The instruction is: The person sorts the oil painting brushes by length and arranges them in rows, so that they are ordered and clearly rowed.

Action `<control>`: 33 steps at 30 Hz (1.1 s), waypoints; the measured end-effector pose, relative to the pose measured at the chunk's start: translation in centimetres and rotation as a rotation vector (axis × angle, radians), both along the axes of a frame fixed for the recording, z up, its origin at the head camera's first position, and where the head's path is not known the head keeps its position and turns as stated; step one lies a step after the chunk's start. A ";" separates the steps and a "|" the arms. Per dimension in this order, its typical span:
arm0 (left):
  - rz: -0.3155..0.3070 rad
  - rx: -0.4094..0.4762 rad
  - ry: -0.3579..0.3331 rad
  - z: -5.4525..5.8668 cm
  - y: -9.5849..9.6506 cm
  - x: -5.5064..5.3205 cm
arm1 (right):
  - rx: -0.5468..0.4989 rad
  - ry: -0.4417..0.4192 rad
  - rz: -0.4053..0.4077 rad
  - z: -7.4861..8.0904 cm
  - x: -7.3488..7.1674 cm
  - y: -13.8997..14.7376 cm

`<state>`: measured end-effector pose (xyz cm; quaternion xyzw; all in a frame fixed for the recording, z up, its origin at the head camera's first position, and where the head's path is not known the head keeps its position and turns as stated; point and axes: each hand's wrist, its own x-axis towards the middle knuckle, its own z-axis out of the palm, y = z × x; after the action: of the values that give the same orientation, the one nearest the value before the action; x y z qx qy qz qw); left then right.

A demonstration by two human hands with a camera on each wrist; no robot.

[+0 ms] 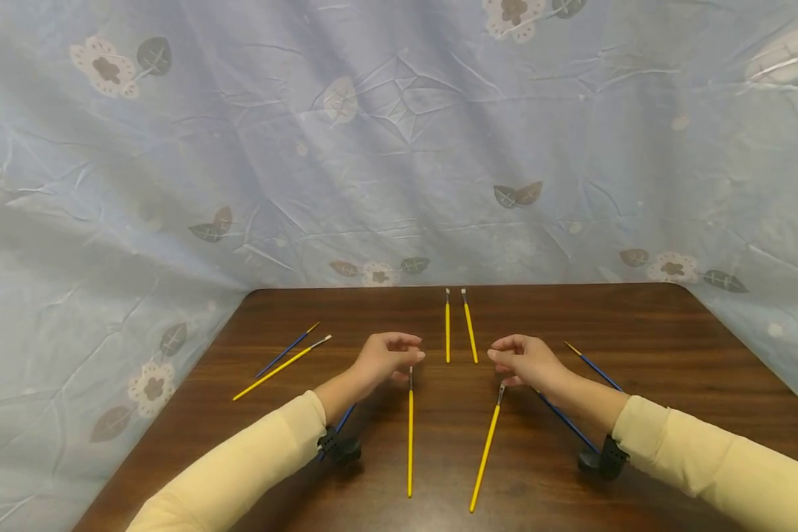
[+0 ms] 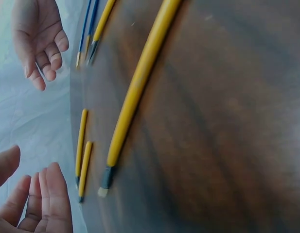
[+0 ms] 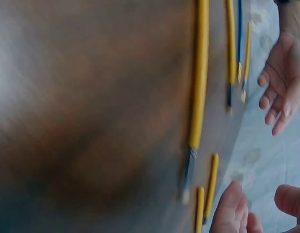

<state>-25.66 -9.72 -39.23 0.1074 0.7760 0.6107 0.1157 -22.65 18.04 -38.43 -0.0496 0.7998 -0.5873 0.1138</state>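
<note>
My left hand (image 1: 387, 362) hovers over the table with loosely bent fingers and nothing held. Just below it lies a yellow paintbrush (image 1: 410, 443), bristles toward the fingers. The right hand (image 1: 528, 360) is likewise held in the air, fingers relaxed, near the bristle end of another yellow paintbrush (image 1: 485, 458). Beyond and between the hands lie two more yellow paintbrushes, the left one (image 1: 448, 332) straight and the right one (image 1: 471, 332) slightly slanted. In the left wrist view, the left hand's fingers (image 2: 55, 199) are apart from every brush; the right wrist view shows the right fingers (image 3: 230, 211) also empty.
On the table's left side a blue paintbrush (image 1: 282, 356) lies beside a yellow one (image 1: 282, 367). Blue brushes pass partly hidden under both forearms, one blue paintbrush (image 1: 595, 367) at the right. A floral curtain (image 1: 399, 148) hangs behind the brown table (image 1: 691, 355).
</note>
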 end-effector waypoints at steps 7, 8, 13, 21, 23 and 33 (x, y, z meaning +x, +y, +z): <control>0.041 0.010 -0.007 -0.7 -0.8 2.0 | 0.022 -0.004 -0.046 -0.4 2.6 -0.6; 0.052 0.013 -0.009 -0.8 -0.9 2.2 | 0.029 -0.007 -0.057 -0.5 2.9 -0.7; 0.094 0.017 -0.011 -1.4 -1.2 3.5 | 0.049 0.000 -0.091 -0.8 4.3 -0.9; 0.173 0.037 -0.008 -2.3 -1.1 5.2 | 0.066 0.010 -0.155 -2.0 5.7 -1.3; 0.181 0.036 -0.013 -2.5 -1.1 5.4 | 0.078 0.015 -0.157 -2.1 6.0 -1.4; 0.180 0.005 -0.014 -2.8 -1.1 6.0 | 0.149 0.008 -0.140 -2.6 6.4 -1.4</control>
<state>-19.66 -10.79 -41.98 0.0332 0.7803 0.6211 0.0655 -16.27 16.66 -41.06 0.0127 0.8433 -0.5324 0.0726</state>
